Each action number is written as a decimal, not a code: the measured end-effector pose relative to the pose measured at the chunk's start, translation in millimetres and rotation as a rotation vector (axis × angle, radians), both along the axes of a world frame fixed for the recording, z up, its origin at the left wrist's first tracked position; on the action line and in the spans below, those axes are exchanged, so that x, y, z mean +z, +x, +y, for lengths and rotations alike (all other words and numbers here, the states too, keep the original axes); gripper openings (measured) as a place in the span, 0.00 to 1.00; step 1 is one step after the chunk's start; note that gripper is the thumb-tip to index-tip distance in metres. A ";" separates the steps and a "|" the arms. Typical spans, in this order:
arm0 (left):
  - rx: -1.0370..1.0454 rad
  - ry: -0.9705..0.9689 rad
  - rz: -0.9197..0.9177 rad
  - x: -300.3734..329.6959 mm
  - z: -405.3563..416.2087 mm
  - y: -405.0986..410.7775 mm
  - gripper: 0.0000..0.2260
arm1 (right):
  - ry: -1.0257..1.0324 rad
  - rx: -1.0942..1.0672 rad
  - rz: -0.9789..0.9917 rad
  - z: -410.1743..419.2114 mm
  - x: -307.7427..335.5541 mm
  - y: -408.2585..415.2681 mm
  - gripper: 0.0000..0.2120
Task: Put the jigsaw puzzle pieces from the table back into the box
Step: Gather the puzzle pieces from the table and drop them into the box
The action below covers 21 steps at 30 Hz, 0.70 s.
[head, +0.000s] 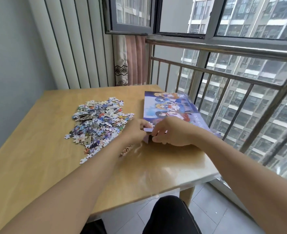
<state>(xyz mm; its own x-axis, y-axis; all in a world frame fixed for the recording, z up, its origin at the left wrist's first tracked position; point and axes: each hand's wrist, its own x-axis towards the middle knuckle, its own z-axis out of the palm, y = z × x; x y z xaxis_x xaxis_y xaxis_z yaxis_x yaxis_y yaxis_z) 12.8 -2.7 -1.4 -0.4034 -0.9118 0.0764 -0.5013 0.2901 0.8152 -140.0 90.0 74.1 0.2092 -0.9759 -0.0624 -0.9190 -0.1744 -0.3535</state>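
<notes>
A heap of loose jigsaw puzzle pieces [99,121] lies on the left half of the wooden table [38,149]. The purple puzzle box [168,105], printed with cartoon figures, lies flat at the table's right side. Both hands meet at the box's near left corner. My left hand [136,130] and my right hand [171,132] have curled fingers on a small lilac flap [147,130] of the box end. A few stray pieces [126,150] lie just under my left wrist.
A metal railing [223,76] and windows run close along the table's right edge. White vertical slats and a pink curtain [132,59] stand behind the table. My dark-clothed knees [169,217] are below the near edge.
</notes>
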 end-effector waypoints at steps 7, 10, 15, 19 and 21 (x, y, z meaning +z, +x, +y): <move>-0.007 -0.053 -0.068 23.5 -10.2 91.9 0.10 | -0.008 0.029 -0.140 -35.6 -20.7 59.4 0.25; 0.186 -0.174 -0.179 13.7 -4.8 128.4 0.07 | 0.128 -0.006 0.052 -43.5 -44.0 94.2 0.26; 0.510 -0.309 -0.464 -18.2 3.9 173.0 0.16 | 0.193 -0.114 0.120 -52.2 -70.3 121.3 0.23; 0.592 -0.208 -0.418 -40.6 6.9 192.2 0.22 | 0.064 -0.082 -0.009 -70.7 -82.0 137.3 0.29; 0.606 -0.195 -0.326 -47.7 6.3 197.1 0.18 | 0.028 -0.049 -0.057 -80.1 -86.2 142.2 0.34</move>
<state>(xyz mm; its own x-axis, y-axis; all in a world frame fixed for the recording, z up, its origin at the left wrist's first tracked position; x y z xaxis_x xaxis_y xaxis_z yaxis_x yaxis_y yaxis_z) 209.8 3.7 -49.2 0.1397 -0.9648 0.2226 -0.8295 0.0087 0.5584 2.2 10.0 -12.1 0.1649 -0.9831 -0.0795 -0.9045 -0.1185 -0.4097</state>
